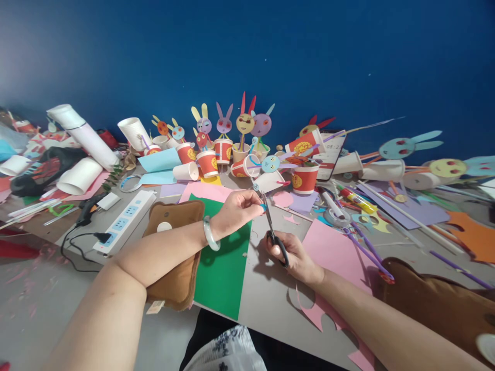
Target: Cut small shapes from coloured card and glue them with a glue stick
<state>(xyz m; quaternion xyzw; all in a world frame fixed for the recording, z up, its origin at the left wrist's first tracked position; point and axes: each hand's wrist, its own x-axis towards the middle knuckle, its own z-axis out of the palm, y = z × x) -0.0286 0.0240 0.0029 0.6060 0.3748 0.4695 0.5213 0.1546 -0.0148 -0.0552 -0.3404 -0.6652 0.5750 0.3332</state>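
Observation:
Between the fingertips of my left hand (242,208) is a small piece of blue paper (264,207), mostly hidden by the fingers. My right hand (290,252) grips black-handled scissors (271,226), fingers in the loops. Their blades point up and away, right at the blue piece; whether they are cutting into it I cannot tell. A green sheet (226,263) lies under my left wrist, which wears a pale bangle (211,234). Beneath and beside my right forearm is pink paper (336,257) with rounded cut-outs.
Red paper cups (208,164) with paper rabbit heads (245,124) line the back, by a blue wall. A power strip (126,221) and a brown cushion (174,247) lie left. Tape (338,216), a glue stick (358,200) and purple paper (402,203) lie right.

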